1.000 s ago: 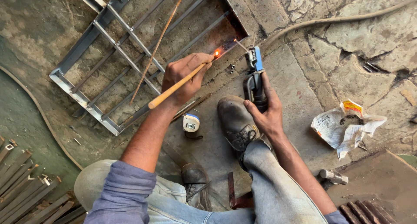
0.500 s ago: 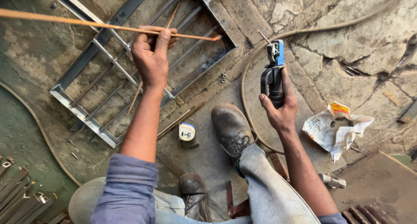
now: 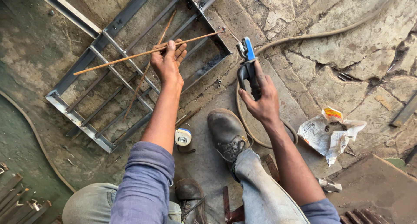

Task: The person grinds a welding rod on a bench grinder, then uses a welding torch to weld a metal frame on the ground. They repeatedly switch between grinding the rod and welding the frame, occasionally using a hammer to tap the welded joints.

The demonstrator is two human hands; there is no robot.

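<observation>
One big metal grille frame [image 3: 82, 119] is lying flat on the stone floor, and over it the left hand [image 3: 168, 61] is pinching a thin rod [image 3: 130, 56], fingers curled round it. Right hand [image 3: 260, 100] is gripping a blue-tipped electrode holder [image 3: 247, 61] just beside the frame.

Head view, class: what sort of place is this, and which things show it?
Probably a metal fabrication workshop: a grey steel bar frame lies on the cracked stone floor, and the right hand holds a blue-and-black welding electrode holder.
</observation>
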